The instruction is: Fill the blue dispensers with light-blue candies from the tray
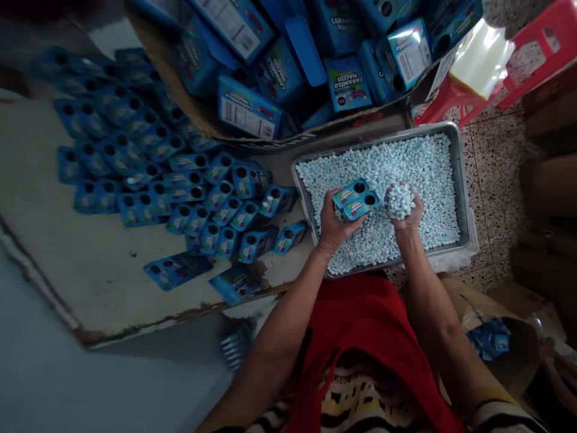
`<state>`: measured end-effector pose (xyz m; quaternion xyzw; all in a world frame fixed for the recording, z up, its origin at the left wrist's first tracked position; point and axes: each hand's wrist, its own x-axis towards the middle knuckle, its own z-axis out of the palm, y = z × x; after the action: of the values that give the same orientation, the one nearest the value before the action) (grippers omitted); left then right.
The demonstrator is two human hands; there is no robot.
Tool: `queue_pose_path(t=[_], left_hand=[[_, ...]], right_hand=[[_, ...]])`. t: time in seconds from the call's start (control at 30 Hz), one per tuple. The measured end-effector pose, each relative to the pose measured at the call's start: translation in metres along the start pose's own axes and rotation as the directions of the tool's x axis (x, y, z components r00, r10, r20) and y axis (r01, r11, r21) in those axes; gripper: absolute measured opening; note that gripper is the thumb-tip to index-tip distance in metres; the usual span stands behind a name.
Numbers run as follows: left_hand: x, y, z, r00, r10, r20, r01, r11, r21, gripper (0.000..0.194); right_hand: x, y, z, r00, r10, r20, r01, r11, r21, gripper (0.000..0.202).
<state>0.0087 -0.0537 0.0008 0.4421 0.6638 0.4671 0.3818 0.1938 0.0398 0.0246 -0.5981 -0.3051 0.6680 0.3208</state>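
Observation:
My left hand (333,226) is closed around two small blue candy boxes (355,199) held side by side, their round holes facing up. Cupped upward, my right hand (409,215) holds a heap of pale blue and white candies (401,201) just right of the boxes. Both hands are over a metal tray (460,174) filled with the same small candies. Left of the tray, many more blue boxes (228,210) stand in rows on the table, most with dark round holes on top; a few show pale candies at the hole.
A large cardboard box (270,144) heaped with blue boxes (347,84) stands beyond the tray. Red plastic stools (541,51) are at the upper right, one bearing a pale yellow stack (481,60). At lower right, an open bag (518,355) holds blue packages near another person's arm.

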Motion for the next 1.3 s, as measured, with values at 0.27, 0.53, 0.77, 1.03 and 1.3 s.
queue_pose_path(t=[0.27, 0.53, 0.77, 1.03, 1.3], left_hand=[[0.009, -0.004, -0.025, 0.973, 0.146, 0.176, -0.166, 0.980, 0.107, 0.077], [0.012, -0.002, -0.033, 0.955, 0.092, 0.283, -0.125, 0.987, 0.100, 0.080], [0.012, -0.004, -0.022, 0.951, 0.204, 0.234, -0.239, 0.962, 0.132, 0.075], [0.004, -0.009, -0.034, 0.951, 0.295, 0.097, -0.305, 0.946, 0.112, 0.078], [-0.020, -0.050, 0.017, 0.917, 0.127, -0.379, -0.115, 0.992, 0.054, 0.085]], right_hand=[[-0.049, -0.044, 0.034, 0.934, -0.337, 0.120, 0.334, 0.942, 0.045, 0.045], [-0.043, -0.046, 0.062, 0.888, -0.441, 0.128, 0.460, 0.848, -0.262, 0.069], [-0.047, -0.034, 0.077, 0.801, -0.591, 0.094, 0.588, 0.807, 0.055, 0.055], [-0.060, -0.009, 0.028, 0.787, -0.586, 0.192, 0.606, 0.793, -0.067, 0.055], [-0.054, 0.091, -0.022, 0.793, -0.600, -0.103, 0.434, 0.676, -0.596, 0.057]])
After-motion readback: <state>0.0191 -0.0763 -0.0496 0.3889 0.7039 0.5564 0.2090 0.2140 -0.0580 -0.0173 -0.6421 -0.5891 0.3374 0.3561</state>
